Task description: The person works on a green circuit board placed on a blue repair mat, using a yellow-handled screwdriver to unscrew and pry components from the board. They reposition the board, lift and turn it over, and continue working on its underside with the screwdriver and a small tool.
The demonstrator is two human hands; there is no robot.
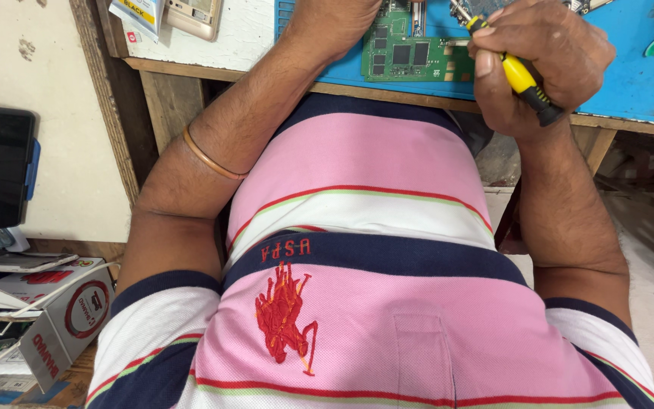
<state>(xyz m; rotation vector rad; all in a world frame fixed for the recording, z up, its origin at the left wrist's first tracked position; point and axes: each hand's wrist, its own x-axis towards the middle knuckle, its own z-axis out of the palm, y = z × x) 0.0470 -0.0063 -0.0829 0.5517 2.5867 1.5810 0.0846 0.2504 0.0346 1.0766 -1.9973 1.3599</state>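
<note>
Right hand clenched on slim, light screwdriver at handle; left hand at ten o'clock pressing stiff, fragile circuit board; grip there hidden.

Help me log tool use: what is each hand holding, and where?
Right hand grips a screwdriver by its yellow-black handle. Left hand rests on the green circuit board, holding nothing visible.

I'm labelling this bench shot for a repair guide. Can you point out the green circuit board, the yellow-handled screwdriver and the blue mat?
green circuit board (406, 53): head view, on its middle, by the dark chips.
yellow-handled screwdriver (518, 74): head view, on the yellow handle in the right hand (543, 60).
blue mat (630, 72): head view, on its bare part.
</note>
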